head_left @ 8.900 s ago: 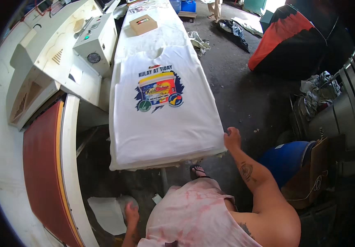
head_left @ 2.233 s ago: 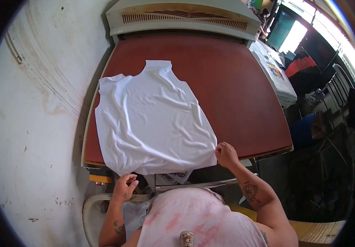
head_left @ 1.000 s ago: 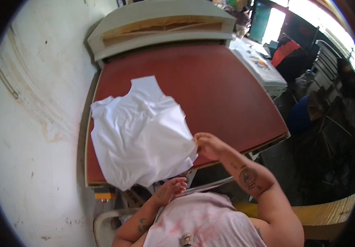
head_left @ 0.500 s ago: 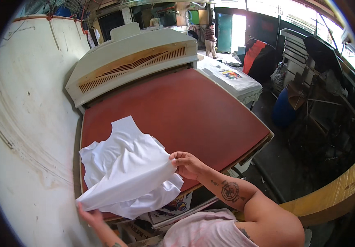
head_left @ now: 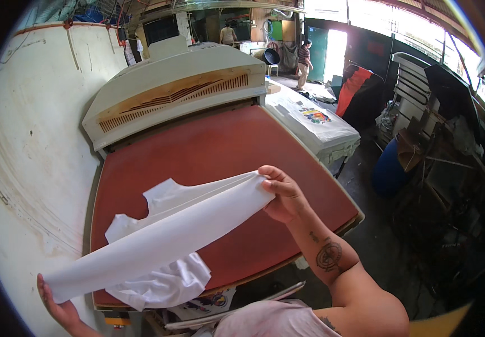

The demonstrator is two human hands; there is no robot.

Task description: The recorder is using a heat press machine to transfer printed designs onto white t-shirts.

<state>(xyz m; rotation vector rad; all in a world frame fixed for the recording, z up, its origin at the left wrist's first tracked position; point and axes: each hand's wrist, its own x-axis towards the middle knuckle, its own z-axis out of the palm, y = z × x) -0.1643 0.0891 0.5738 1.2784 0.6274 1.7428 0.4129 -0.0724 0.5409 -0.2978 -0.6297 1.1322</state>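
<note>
A white sleeveless shirt piece (head_left: 169,230) is stretched between my two hands above the near left of a red flat belt (head_left: 220,146). My right hand (head_left: 280,194) pinches its right corner between thumb and fingers, raised over the belt. At the lower left, my left hand (head_left: 57,303) grips the opposite corner, beyond the belt's left edge. The held edge forms a taut, folded band. Behind it the shirt's neck and armhole parts lie on the belt, and crumpled cloth hangs at the near edge.
A beige dryer hood (head_left: 175,84) spans the belt's far end. A white wall (head_left: 34,146) stands close on the left. To the right are a table stacked with white printed cloth (head_left: 304,112), a blue drum (head_left: 391,168) and piled clutter. Two people are in the background.
Both hands have lifted and spread apart, my right one upward and rightward, my left one outward to the left. The shirt's held edge has gone from slack to taut above the belt.
</note>
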